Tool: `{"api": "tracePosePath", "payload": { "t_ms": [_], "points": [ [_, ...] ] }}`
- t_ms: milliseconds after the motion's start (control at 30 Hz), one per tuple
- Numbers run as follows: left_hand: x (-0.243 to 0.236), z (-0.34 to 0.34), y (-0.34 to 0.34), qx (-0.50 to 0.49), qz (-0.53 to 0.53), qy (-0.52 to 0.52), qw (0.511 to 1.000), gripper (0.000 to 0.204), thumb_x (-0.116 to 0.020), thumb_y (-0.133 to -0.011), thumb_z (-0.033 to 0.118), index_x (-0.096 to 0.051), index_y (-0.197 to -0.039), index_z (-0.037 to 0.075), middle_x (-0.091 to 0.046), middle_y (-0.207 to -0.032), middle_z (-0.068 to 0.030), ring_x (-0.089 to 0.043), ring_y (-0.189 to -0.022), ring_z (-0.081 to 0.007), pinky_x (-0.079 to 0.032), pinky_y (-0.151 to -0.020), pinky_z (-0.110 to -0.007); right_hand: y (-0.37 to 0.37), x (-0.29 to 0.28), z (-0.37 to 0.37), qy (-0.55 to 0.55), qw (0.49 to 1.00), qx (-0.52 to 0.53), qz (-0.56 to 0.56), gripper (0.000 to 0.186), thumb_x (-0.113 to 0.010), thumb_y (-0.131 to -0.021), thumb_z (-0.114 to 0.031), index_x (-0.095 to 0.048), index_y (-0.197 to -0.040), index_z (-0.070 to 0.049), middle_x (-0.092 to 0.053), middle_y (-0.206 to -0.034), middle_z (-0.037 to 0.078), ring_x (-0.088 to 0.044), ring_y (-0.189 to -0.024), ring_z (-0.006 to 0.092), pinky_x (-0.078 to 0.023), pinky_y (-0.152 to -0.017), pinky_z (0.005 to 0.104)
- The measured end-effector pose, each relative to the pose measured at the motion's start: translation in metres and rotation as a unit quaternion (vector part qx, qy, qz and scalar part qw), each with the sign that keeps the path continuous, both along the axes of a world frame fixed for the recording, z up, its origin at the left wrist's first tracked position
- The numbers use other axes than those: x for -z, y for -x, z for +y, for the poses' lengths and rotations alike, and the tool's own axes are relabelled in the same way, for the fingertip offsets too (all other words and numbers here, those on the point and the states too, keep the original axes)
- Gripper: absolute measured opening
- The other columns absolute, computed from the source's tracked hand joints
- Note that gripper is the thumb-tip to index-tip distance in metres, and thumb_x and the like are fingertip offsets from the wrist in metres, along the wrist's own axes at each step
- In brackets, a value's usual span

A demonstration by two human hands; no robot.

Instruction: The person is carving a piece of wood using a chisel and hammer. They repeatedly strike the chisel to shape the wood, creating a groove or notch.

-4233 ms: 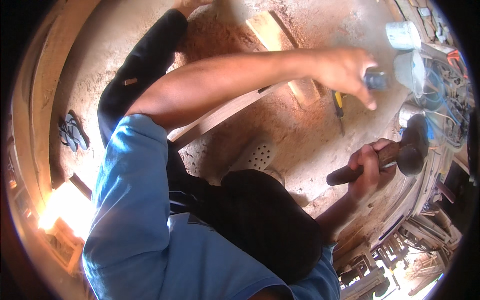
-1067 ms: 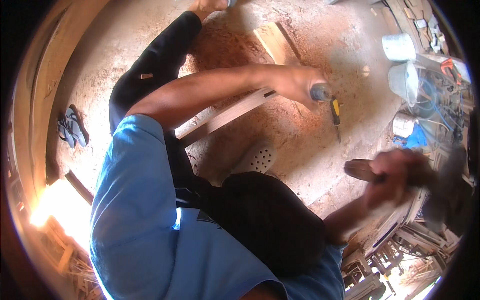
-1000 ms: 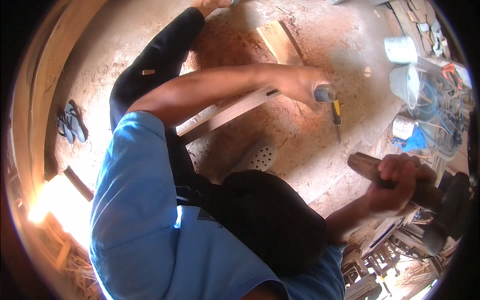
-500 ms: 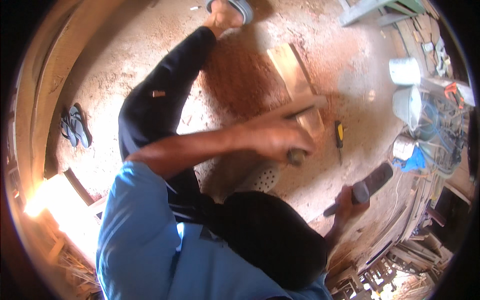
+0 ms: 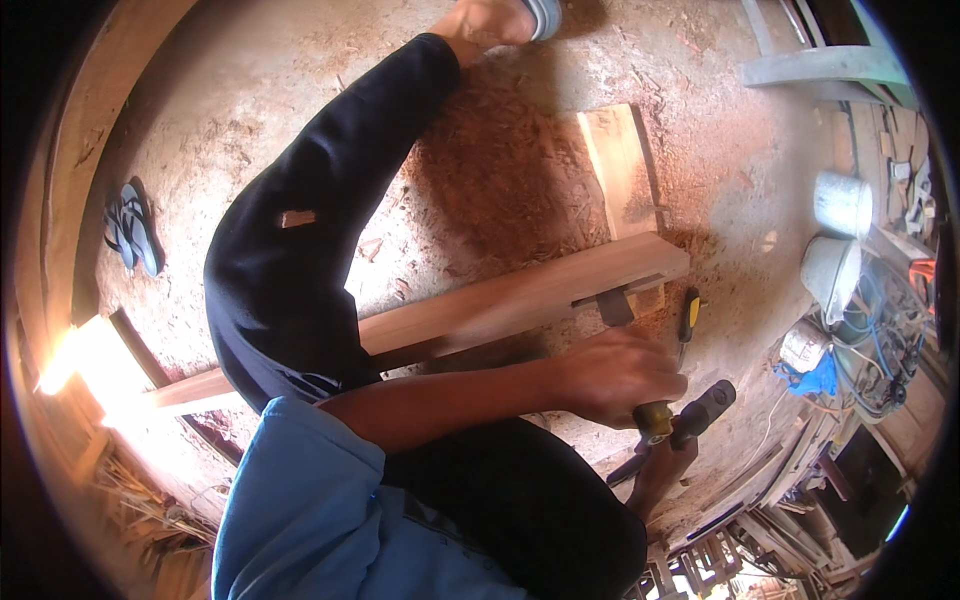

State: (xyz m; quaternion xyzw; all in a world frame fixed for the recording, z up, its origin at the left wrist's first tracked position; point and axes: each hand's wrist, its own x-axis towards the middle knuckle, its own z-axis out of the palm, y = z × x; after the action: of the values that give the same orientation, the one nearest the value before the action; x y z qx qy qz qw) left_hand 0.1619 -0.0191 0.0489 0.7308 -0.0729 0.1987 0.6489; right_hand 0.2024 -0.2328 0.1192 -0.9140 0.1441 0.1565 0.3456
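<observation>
My left hand (image 5: 620, 378) is wrapped round the handle of a chisel (image 5: 614, 308). Its broad dark blade meets a narrow slot cut in the wooden beam (image 5: 480, 310), and the yellowish handle end sticks out below my fist. Close to that end, my right hand (image 5: 668, 468) grips a dark hammer (image 5: 708, 408); whether its head touches the handle I cannot tell. The beam runs slantwise across my leg, its slotted end resting over a flat board (image 5: 618, 165) on the floor. Part of the beam is hidden behind my leg.
A yellow-and-black screwdriver (image 5: 690, 318) lies right of the beam's end. Buckets (image 5: 832, 275), a blue bag and tangled hoses stand at the right. Sandals (image 5: 132, 230) lie at the left, scrap wood (image 5: 140, 510) at lower left, and a bench-like frame (image 5: 830, 66) at upper right.
The hammer has swung inward and left, up to the chisel's handle end. My left hand, still on the chisel, sits lower in the picture. The whole view has shifted slightly.
</observation>
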Motion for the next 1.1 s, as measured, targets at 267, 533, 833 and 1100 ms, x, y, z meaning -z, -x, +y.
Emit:
{"api": "tracePosePath", "payload": {
  "t_ms": [267,533,833,1100],
  "points": [
    [-0.030,0.055,-0.068,0.226,0.206,-0.037,0.951,0.038,-0.081,-0.082,0.041,-0.071,-0.103,0.011,-0.072,-0.094,-0.0103,-0.069,-0.092,-0.0238,-0.055,-0.079,-0.040,0.002,0.000,0.003,-0.121,0.992,0.010,0.025,0.019,-0.070,-0.077,-0.003,-0.054,-0.087,-0.002,-0.054,-0.067,0.004,-0.052,-0.049,0.0140,-0.044,-0.047,0.0290],
    [-0.067,0.032,-0.108,0.185,0.318,-0.089,0.926,0.048,-0.081,-0.083,0.037,-0.069,-0.118,0.006,-0.070,-0.097,-0.0108,-0.066,-0.096,-0.0226,-0.052,-0.088,-0.040,0.025,-0.032,0.011,-0.219,0.975,-0.034,-0.031,0.011,-0.064,-0.082,-0.001,-0.056,-0.088,-0.004,-0.050,-0.060,0.002,-0.049,-0.050,0.0114,-0.039,-0.051,0.0254],
    [-0.069,0.039,-0.060,0.213,0.281,-0.078,0.933,0.034,-0.083,-0.081,0.034,-0.070,-0.098,0.007,-0.067,-0.081,-0.0046,-0.065,-0.077,-0.0195,-0.053,-0.071,-0.037,0.033,-0.075,0.007,-0.253,0.961,-0.053,-0.093,0.010,-0.064,-0.082,0.001,-0.054,-0.082,-0.002,-0.052,-0.059,0.005,-0.051,-0.048,0.0122,-0.043,-0.049,0.0262],
    [-0.070,0.044,-0.041,0.237,0.223,-0.049,0.944,0.031,-0.084,-0.081,0.028,-0.067,-0.093,0.005,-0.066,-0.075,-0.0011,-0.063,-0.072,-0.0155,-0.051,-0.067,-0.033,0.034,-0.107,0.017,-0.258,0.930,-0.138,-0.220,0.016,-0.063,-0.080,0.000,-0.050,-0.088,0.000,-0.052,-0.061,0.009,-0.051,-0.047,0.0160,-0.046,-0.045,0.0269]
  ]
}}
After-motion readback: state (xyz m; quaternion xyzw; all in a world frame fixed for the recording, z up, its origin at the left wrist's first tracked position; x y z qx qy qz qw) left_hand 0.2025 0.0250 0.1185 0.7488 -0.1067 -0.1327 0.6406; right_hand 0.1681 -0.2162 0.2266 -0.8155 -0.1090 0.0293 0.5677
